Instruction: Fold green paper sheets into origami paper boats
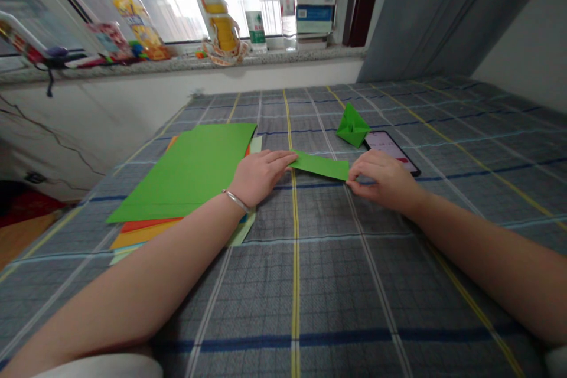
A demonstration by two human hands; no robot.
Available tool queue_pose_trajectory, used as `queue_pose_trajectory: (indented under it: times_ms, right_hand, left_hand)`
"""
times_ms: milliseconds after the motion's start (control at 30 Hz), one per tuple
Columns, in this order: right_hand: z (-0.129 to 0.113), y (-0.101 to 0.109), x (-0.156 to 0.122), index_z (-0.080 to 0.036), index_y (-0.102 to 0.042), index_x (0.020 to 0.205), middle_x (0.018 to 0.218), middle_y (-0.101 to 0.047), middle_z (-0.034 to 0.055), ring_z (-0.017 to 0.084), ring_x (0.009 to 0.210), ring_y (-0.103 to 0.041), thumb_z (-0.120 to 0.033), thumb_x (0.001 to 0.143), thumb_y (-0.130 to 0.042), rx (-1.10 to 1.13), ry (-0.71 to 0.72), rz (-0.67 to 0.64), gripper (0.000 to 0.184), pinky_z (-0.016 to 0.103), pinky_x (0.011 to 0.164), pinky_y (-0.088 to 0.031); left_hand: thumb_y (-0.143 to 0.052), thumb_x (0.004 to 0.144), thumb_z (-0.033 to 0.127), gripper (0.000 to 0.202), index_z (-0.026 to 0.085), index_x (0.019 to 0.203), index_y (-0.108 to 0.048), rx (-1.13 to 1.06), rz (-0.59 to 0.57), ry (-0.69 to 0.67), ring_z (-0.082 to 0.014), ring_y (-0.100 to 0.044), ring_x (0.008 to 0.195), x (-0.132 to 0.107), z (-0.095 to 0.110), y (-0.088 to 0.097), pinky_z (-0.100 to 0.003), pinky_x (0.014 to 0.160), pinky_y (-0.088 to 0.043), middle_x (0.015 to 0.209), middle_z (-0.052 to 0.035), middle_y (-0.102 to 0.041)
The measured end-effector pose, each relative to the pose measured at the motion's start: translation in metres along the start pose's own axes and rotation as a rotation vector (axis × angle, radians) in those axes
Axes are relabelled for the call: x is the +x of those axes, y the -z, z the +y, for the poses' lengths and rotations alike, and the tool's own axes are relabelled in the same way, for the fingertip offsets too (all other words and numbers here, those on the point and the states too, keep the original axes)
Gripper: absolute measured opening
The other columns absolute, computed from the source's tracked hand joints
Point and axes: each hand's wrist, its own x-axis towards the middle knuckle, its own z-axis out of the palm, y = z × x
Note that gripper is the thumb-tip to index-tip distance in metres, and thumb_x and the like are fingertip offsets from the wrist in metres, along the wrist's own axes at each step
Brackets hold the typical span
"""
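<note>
A narrow green strip of paper (322, 166) lies across the checked cloth between my two hands. On its left end rest the fingertips of my left hand (262, 176), which is stretched out flat and wears a silver bangle. The right end is pinched between the thumb and fingers of my right hand (380, 177). Just beyond the strip stands a folded green paper shape (352, 126), pointed at the top. To the left, partly under my left wrist, is a stack of coloured paper with a large green sheet (190, 171) on top.
A phone (390, 149) with its screen lit lies behind my right hand. The plaid cloth (328, 283) covers the whole surface. Along the window sill stand a yellow bottle (224, 26), two clear bottles, a juice bottle (137, 20) and stacked boxes (315, 15).
</note>
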Motion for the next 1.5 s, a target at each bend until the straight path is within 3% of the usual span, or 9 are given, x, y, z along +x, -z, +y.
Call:
queue_pose_trajectory:
  times_ms: [267,433,600,833,1000,1100,1167,1367,1500]
  right_hand:
    - [0.004,0.000,-0.002,-0.020,-0.062,0.076,0.079,-0.066,0.0044,0.019,0.079,-0.058,-0.021,0.082,-0.057,0.018,0.110,-0.196,0.008,0.032,0.071,-0.046]
    - [-0.001,-0.002,-0.003,-0.021,-0.063,0.074,0.074,-0.065,0.0029,0.018,0.073,-0.059,-0.028,0.088,-0.055,-0.045,0.096,-0.287,0.018,0.030,0.064,-0.041]
    - [-0.006,-0.002,-0.002,-0.020,-0.061,0.072,0.075,-0.065,0.0032,0.019,0.073,-0.061,-0.043,0.090,-0.054,-0.224,-0.141,-0.324,0.030,0.030,0.057,-0.035]
    - [-0.012,-0.003,0.003,-0.019,-0.062,0.096,0.082,-0.070,0.0025,0.019,0.072,-0.063,-0.047,0.085,-0.060,-0.243,-0.389,-0.405,0.031,0.030,0.057,-0.036]
    - [-0.014,-0.004,0.003,-0.018,-0.063,0.104,0.087,-0.071,0.0041,0.021,0.073,-0.064,-0.050,0.084,-0.059,-0.236,-0.435,-0.397,0.038,0.031,0.057,-0.038]
    - [-0.015,-0.004,0.003,-0.018,-0.063,0.102,0.081,-0.072,0.0024,0.020,0.068,-0.064,-0.047,0.085,-0.059,-0.224,-0.465,-0.374,0.033,0.031,0.055,-0.036]
    - [-0.014,-0.005,0.002,-0.020,-0.062,0.103,0.077,-0.072,0.0000,0.019,0.067,-0.065,-0.043,0.085,-0.060,-0.190,-0.519,-0.344,0.029,0.030,0.053,-0.036]
    - [-0.009,-0.007,0.000,-0.022,-0.047,0.131,0.087,-0.074,-0.0003,0.018,0.069,-0.067,-0.034,0.081,-0.065,0.006,-0.643,-0.215,0.055,0.030,0.054,-0.043]
    - [-0.002,-0.012,-0.003,-0.021,-0.041,0.134,0.103,-0.072,0.0047,0.017,0.071,-0.067,-0.029,0.078,-0.065,0.225,-0.677,-0.112,0.062,0.031,0.059,-0.050]
  left_hand:
    - [-0.042,0.098,0.043,0.039,0.018,0.113,-0.067,-0.057,-0.322,-0.209,-0.0200,-0.066,0.097,0.002,0.003,0.005,-0.033,0.085,-0.051,0.111,-0.0068,-0.070]
    - [-0.045,0.097,0.039,0.034,0.018,0.112,-0.067,0.024,-0.312,0.019,-0.0218,-0.064,0.096,0.002,0.013,0.001,-0.037,0.088,-0.047,0.105,-0.0079,-0.069]
    - [-0.045,0.094,0.051,0.049,0.014,0.121,-0.063,0.071,-0.323,0.303,-0.0282,-0.059,0.105,-0.002,0.014,-0.006,-0.045,0.097,-0.042,0.115,-0.0129,-0.065]
    - [-0.059,0.084,0.056,0.058,0.012,0.121,-0.060,-0.201,-0.378,0.351,-0.0279,-0.053,0.118,0.000,0.011,-0.007,-0.041,0.105,-0.039,0.127,-0.0134,-0.060]
    - [-0.071,0.077,0.042,0.045,0.013,0.111,-0.063,-0.401,-0.325,0.483,-0.0255,-0.059,0.105,0.001,0.006,-0.014,-0.041,0.096,-0.045,0.112,-0.0107,-0.066]
    - [-0.067,0.078,0.036,0.031,0.014,0.099,-0.065,-0.556,-0.311,0.602,-0.0208,-0.062,0.088,0.002,0.005,-0.016,-0.036,0.083,-0.050,0.096,-0.0063,-0.069]
    - [-0.062,0.081,0.037,0.025,0.014,0.091,-0.067,-0.669,-0.333,0.608,-0.0188,-0.062,0.081,0.002,0.005,-0.015,-0.034,0.078,-0.050,0.089,-0.0042,-0.069]
    - [-0.063,0.081,0.039,0.034,0.015,0.105,-0.066,-0.913,-0.295,0.600,-0.0217,-0.066,0.099,0.001,0.007,-0.015,-0.038,0.092,-0.051,0.109,-0.0070,-0.071]
    - [-0.063,0.080,0.040,0.045,0.012,0.115,-0.059,-0.959,-0.244,0.625,-0.0233,-0.066,0.101,0.001,0.009,-0.014,-0.040,0.093,-0.051,0.113,-0.0106,-0.069]
